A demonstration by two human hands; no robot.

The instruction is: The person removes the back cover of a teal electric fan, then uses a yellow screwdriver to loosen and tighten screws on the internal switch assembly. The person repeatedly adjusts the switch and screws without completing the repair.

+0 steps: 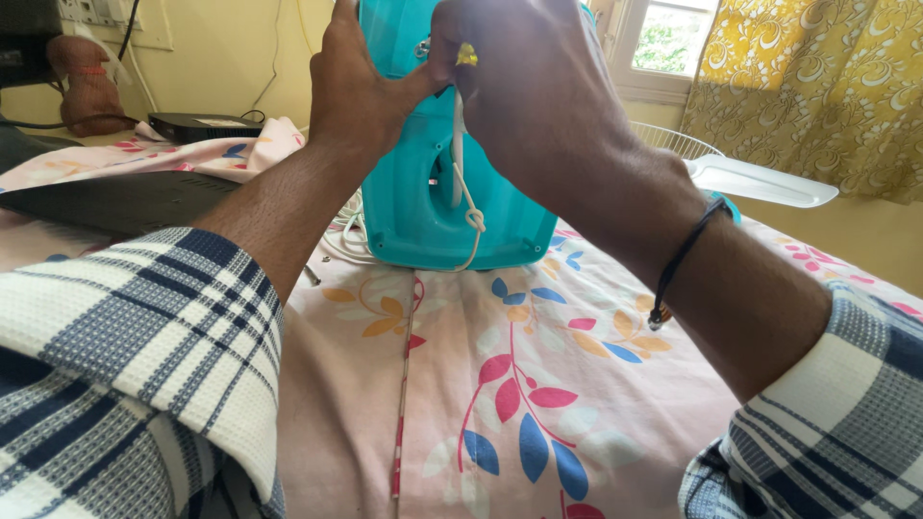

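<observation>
Fingers of the right hand (pixel 538 96) are closed together over the upper part of a teal plastic appliance (pixel 433 207), with a yellow ring (pixel 466 55) showing on one finger, and they pinch the top of a white cord (pixel 460 163) against the casing. The left hand (pixel 361 86) presses flat against the appliance's left side, thumb laid across the teal face and fingers wrapped out of sight behind it, so the body is clamped between both hands. The appliance stands upright on its base on a pink floral cloth (pixel 538 384), toward the far middle of the covered surface. The cord hangs down the casing, is tied in a knot low on the front, and more white cord lies coiled on the cloth at the appliance's left foot. A black cord bracelet (pixel 685 252) circles the right wrist; both forearms emerge from plaid sleeves (pixel 135 356). A white fan (pixel 745 175) lies beyond the cloth's far right edge, before a yellow patterned curtain (pixel 817 86). A black box (pixel 202 125) sits at the far left corner.
</observation>
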